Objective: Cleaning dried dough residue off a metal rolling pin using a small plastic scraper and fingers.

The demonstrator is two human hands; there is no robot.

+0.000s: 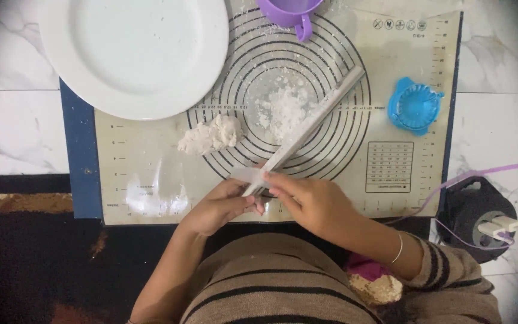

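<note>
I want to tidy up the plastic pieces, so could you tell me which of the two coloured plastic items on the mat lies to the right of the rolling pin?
The blue dumpling press, lying open on the baking mat; the purple cup sits at the top edge.

A single head-worn camera looks almost straight down from close above. The baking mat fills the middle, the person's striped torso sits at six o'clock, and the white plate is cut off at eleven. Corners darken, probably lens vignetting.
</note>
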